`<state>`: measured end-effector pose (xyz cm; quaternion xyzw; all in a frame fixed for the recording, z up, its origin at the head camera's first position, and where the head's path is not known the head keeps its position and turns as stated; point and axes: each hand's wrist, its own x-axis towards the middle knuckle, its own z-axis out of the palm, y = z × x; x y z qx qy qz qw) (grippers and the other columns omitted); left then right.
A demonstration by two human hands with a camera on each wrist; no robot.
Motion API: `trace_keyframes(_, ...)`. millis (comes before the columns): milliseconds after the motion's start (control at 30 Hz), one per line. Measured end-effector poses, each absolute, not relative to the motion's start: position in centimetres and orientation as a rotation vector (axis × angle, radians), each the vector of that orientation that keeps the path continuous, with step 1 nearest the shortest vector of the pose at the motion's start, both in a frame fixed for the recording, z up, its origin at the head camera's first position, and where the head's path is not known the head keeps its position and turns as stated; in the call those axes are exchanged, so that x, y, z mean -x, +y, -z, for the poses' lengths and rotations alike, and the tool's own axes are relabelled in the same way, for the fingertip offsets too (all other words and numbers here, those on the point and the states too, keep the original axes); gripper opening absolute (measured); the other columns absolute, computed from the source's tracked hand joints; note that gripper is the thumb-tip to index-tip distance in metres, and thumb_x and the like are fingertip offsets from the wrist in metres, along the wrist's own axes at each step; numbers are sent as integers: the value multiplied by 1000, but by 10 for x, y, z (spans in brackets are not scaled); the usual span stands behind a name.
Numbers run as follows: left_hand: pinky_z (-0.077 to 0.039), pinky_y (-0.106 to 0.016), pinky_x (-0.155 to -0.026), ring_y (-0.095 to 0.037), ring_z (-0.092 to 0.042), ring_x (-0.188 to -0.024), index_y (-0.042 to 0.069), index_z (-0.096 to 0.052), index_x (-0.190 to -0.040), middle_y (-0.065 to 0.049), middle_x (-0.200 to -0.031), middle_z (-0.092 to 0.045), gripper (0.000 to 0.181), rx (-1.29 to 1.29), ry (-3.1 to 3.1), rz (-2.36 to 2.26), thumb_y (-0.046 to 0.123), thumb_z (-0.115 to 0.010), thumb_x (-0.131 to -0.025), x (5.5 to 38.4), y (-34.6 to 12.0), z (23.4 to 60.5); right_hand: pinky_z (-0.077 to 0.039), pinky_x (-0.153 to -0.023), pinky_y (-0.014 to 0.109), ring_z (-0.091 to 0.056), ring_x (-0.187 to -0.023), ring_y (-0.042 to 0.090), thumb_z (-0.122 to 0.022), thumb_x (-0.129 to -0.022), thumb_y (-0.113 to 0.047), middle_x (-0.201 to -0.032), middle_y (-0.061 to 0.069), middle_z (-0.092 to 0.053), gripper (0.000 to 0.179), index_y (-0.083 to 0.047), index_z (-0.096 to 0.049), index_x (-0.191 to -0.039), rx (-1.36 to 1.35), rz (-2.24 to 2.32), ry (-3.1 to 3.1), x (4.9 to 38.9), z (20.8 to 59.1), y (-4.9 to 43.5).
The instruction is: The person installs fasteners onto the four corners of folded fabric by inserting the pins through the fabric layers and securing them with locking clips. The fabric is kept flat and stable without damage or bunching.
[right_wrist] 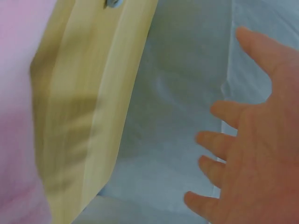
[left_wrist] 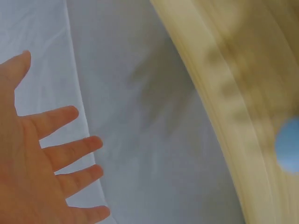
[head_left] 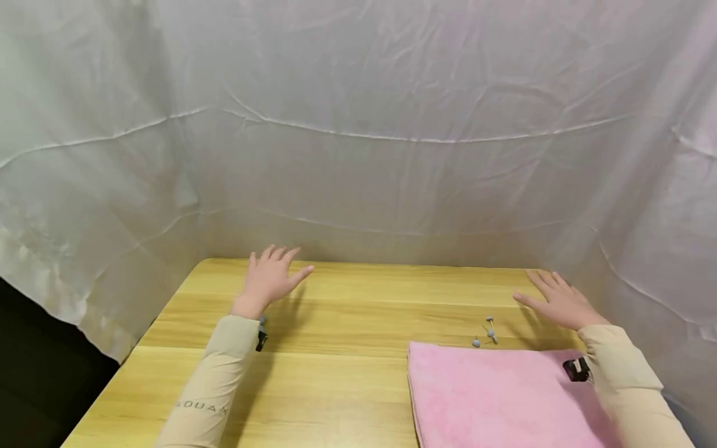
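My left hand is held over the far left part of the table, its fingers spread and holding nothing. Over at the far right my right hand is likewise spread and bare. A folded pink cloth lies at the front right, partly under the right forearm. Just beyond its back edge, small blue-grey round-headed things with thin stems lie on the wood, nearest to the right hand. A pale blue rounded thing shows at the edge of the left wrist view; in the head view the left wrist mostly hides it.
The wooden table has rounded far corners. White sheeting hangs behind it and along both sides. Each wrist carries a small black camera. A dark gap opens below the sheet at the left.
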<state>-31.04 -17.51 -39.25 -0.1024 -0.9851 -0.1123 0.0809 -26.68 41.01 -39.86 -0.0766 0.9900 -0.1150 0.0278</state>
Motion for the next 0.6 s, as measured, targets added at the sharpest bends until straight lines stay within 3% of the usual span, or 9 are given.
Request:
trace_keyframes(133, -21, -67, -113, -38, -41, -137, 19, -53, -139, -11, -143, -53, 67, 386, -2888, 316, 67, -42, -93, 308, -152, 402, -22, -100, 76, -22, -131, 66, -48, -97, -52, -146, 41, -30, 80, 7, -28, -148, 302, 377, 3029, 259, 403, 421)
trace_keyframes(267, -31, -62, -109, -37, -49, -130, 18, -59, -132, -10, -138, -58, 59, 477, -2876, 345, 61, -47, -94, 301, -126, 410, -39, -94, 68, -41, -121, 63, -54, -96, -44, -133, 44, -44, 74, 15, -40, -138, 334, 412, 2917, 248, 407, 434)
trace_keyframes(467, -40, -56, -103, -34, -55, -123, 19, -63, -126, -8, -131, -63, 49, 639, -2897, 344, 55, -54, -94, 285, -85, 421, -51, -84, 49, -63, -102, 44, -66, -89, -29, -115, 33, -63, 53, 12, -58, -121, 405, 439, 2754, 238, 411, 452)
trace_keyframes(600, -43, -52, -100, -31, -57, -120, 21, -65, -123, -5, -128, -65, 47, 757, -2919, 321, 55, -54, -94, 275, -58, 428, -50, -76, 35, -65, -92, 26, -71, -85, -23, -106, 23, -69, 39, 7, -66, -110, 458, 467, 2701, 235, 416, 462)
